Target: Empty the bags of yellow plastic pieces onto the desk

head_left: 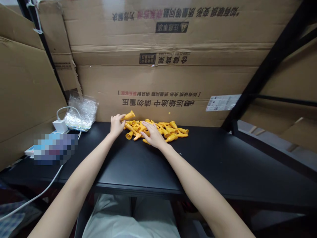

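A low pile of yellow-orange plastic pieces (172,130), each with a flared, hollow, cup-like end and a narrow tail, lies near the back of the black table. At the pile's left end, my left hand (117,125) is closed around one such yellow piece (129,115), its flared end pointing right and slightly up. My right hand (153,135) rests over the middle of the heap with its fingers spread, touching pieces under it. Whether any piece is gripped beneath the right palm is hidden, but the visible fingers are not wrapped round one.
Printed cardboard (163,76) stands behind the black table (138,165). On the left are a clear bubble-wrap bundle (81,110), a white charger (59,126) with its cable, a power strip (29,151) and a blurred-out item (55,149). A black metal post (262,66) slants at right.
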### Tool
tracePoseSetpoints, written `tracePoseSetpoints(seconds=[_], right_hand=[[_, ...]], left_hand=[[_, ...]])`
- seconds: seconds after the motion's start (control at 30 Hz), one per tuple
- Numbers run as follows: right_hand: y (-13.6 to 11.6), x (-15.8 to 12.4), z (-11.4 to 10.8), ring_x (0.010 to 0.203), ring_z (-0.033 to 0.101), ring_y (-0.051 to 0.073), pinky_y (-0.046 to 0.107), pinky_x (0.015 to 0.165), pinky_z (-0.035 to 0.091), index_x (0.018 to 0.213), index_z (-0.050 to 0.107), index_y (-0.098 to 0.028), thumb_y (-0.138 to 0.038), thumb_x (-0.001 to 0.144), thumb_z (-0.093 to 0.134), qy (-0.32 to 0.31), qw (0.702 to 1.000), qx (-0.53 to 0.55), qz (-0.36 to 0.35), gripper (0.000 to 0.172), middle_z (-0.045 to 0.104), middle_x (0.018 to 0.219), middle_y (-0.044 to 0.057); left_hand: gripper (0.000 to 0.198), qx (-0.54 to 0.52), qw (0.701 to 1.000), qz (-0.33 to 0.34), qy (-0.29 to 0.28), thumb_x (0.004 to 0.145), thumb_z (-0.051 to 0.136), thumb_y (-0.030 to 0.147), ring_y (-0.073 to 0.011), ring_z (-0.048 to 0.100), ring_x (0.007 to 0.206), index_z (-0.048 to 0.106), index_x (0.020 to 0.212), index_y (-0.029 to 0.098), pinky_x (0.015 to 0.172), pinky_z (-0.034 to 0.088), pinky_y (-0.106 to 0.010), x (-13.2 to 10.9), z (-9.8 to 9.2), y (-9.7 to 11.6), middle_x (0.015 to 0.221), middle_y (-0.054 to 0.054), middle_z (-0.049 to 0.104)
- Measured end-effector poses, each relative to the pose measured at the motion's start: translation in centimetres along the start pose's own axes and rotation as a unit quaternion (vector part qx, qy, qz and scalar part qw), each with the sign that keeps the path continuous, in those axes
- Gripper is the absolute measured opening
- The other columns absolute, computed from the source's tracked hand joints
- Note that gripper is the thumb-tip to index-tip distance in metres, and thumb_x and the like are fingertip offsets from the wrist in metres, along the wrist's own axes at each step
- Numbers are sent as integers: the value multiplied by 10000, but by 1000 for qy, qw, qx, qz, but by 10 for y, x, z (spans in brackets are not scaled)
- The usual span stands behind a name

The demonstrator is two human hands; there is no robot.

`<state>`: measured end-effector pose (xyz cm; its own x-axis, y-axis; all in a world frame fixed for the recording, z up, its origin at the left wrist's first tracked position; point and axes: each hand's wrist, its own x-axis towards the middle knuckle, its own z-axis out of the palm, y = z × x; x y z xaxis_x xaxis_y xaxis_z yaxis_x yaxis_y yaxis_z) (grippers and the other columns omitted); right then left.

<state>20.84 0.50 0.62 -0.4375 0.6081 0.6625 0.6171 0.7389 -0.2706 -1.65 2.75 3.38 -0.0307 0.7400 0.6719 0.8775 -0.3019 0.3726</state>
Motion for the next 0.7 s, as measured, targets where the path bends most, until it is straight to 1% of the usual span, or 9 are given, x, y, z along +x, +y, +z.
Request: tracePoseSetpoints(seconds=[0.1,0.17,0.23,0.33,0.4,0.47,0.57,0.63,0.7], right_hand=[[-4,1,3,1276,482,286,557,1114,264,1362,448,-172,-446,883,506,27,999,19,1,555,541,1348,158],[-6,1,4,1209,536,285,549,1107,279,1352,451,-164,-482,872,516,45,998,31,9,579,575,1295,164],[-5,2,5,1113,591,272,539,1084,315,1333,462,-167,-496,881,493,62,997,44,24,559,615,1216,155],[-4,2,5,1020,617,253,503,1008,409,1285,500,-184,-491,904,444,71,994,69,39,492,641,1132,135],[-3,2,5,1005,615,252,478,953,455,1220,544,-187,-484,909,430,61,994,86,38,445,648,1099,129],[-3,2,6,983,618,249,461,915,478,1158,574,-187,-474,907,433,52,993,101,37,407,655,1059,123],[-2,3,6,926,628,237,445,875,496,1126,582,-193,-458,903,442,58,991,116,43,374,660,1012,108],[0,4,5,909,629,232,444,868,497,1129,579,-198,-448,900,449,69,989,119,51,363,660,1008,103],[2,5,4,907,628,231,447,875,494,1135,578,-196,-444,894,460,80,988,119,60,365,659,1017,103]], left_hand=[[278,55,994,91,-6,848,499,169,-224,570,1028,676,1045,253,1062,280,-493,-17,-9,21,981,-56,664],[290,86,987,137,-18,859,485,170,-231,570,1014,676,1059,256,1064,262,-517,-26,-13,30,966,-61,665],[297,104,980,167,-27,870,473,179,-235,576,989,672,1078,253,1057,265,-530,-32,-14,33,950,-67,669],[293,111,974,195,-30,877,467,193,-239,579,998,678,1070,255,1061,257,-541,-34,-13,30,950,-72,675],[282,107,973,204,-27,878,470,200,-243,573,1043,687,1047,261,1080,225,-556,-34,-13,27,995,-74,678],[265,100,974,203,-17,869,491,212,-256,543,1133,690,1034,270,1097,183,-574,-34,-13,25,1116,-79,662],[267,93,978,185,11,834,557,240,-288,417,1303,675,1070,281,1106,147,-588,-34,-16,24,1373,-86,527],[310,95,982,163,29,817,583,249,-297,360,1352,653,1118,277,1103,161,-580,-33,-17,23,1466,-95,427],[356,95,985,137,31,822,576,246,-285,426,1309,623,1175,266,1089,219,-549,-32,-18,21,1463,-114,428]])
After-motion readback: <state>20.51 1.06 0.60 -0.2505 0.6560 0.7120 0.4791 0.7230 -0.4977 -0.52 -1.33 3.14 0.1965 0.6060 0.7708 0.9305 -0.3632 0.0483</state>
